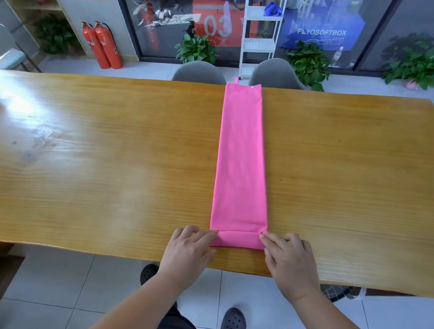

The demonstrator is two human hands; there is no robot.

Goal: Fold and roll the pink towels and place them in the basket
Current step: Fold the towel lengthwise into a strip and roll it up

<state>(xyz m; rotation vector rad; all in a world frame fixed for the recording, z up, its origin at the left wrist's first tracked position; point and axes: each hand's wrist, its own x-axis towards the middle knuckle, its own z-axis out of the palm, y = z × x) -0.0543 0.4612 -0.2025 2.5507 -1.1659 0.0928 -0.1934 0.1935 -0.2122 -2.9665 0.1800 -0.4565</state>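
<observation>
A pink towel (240, 153), folded into one long narrow strip, runs from the far edge of the wooden table (92, 152) to the near edge. Its near end is turned over into a short flat fold. My left hand (189, 246) grips the left end of that fold, fingers curled on it. My right hand (286, 256) grips the right end the same way. No basket is visible.
Two grey chairs (199, 72) stand behind the table's far side. A white shelf rack (260, 36), potted plants (310, 64) and red fire extinguishers (103, 44) line the back. My feet stand on tiled floor below the near edge.
</observation>
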